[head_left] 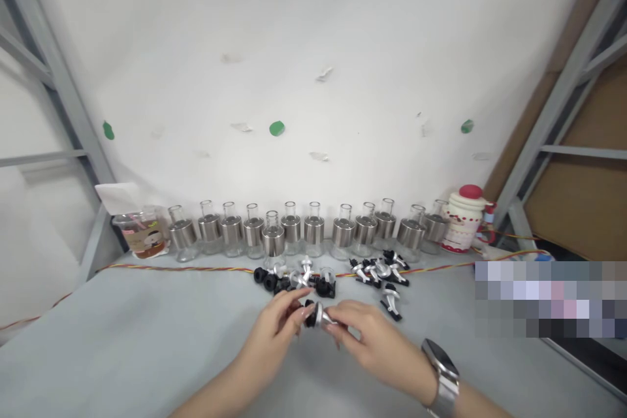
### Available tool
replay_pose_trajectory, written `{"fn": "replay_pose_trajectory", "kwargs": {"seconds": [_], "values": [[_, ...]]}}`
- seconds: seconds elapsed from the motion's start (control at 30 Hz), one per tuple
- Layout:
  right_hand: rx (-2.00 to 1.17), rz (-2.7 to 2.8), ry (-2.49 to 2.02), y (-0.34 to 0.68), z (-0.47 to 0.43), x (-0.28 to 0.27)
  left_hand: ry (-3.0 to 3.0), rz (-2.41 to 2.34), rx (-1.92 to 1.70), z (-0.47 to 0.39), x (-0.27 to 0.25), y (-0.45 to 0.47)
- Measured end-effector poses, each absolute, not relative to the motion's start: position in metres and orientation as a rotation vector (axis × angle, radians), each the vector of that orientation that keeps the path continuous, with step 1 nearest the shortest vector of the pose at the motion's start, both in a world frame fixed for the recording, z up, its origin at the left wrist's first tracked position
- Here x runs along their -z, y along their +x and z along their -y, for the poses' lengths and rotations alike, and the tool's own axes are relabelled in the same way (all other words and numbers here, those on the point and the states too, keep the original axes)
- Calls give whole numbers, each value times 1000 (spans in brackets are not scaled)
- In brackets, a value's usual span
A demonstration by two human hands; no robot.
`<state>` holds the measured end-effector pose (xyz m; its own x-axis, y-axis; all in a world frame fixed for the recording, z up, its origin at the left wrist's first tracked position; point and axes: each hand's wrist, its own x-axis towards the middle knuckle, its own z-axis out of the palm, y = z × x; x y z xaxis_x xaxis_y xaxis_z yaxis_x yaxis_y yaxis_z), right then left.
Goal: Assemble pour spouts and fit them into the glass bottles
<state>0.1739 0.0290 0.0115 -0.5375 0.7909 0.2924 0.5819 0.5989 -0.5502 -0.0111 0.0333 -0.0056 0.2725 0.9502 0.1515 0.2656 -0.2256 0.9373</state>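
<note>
The grey desk (147,326) carries clear glass bottles with silver collars (314,231) at twelve o'clock. Nearer, the right hand (365,333) and the left hand (273,326) are pinching with fingers one silver-and-black flared pourer (319,315) (black end toward nine o'clock).

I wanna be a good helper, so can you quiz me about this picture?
1. True or false: the silver metal wristwatch is on the left wrist.
2. What do the bare left hand and bare right hand hold? A) green sticker B) black-and-silver spout-like piece C) twisted wire
3. What colour tops the white patterned cup beside the clear glass bottles?
Key: 1. False; 2. B; 3. Red.
</note>
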Motion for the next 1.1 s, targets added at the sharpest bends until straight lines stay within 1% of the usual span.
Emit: {"fn": "replay_pose_trajectory", "kwargs": {"seconds": [0.13, 0.33, 0.47, 0.57, 0.67, 0.77, 0.93, 1.1], "values": [[-467, 2355, -1117, 169, -23, -6, 1694, -1229, -998, -26, 11, -6], [-593, 2303, -1061, 166, -23, -1, 1812, -1377, -974, -23, 12, -8], [-589, 2253, -1036, 165, -22, -4, 1506, -1294, -937, -22, 13, -4], [-487, 2279, -976, 165, -19, -3, 1335, -1280, -972, -19, 15, -1], [-333, 2324, -930, 162, -14, 2, 1407, -1358, -1048, -14, 19, 0], [-245, 2340, -905, 158, -9, 7, 1483, -1390, -1102, -12, 22, 0], [-194, 2309, -857, 155, -5, 10, 1574, -1399, -1100, -12, 21, -2], [-215, 2255, -825, 156, -6, 9, 1731, -1333, -1081, -11, 13, -3]]}}
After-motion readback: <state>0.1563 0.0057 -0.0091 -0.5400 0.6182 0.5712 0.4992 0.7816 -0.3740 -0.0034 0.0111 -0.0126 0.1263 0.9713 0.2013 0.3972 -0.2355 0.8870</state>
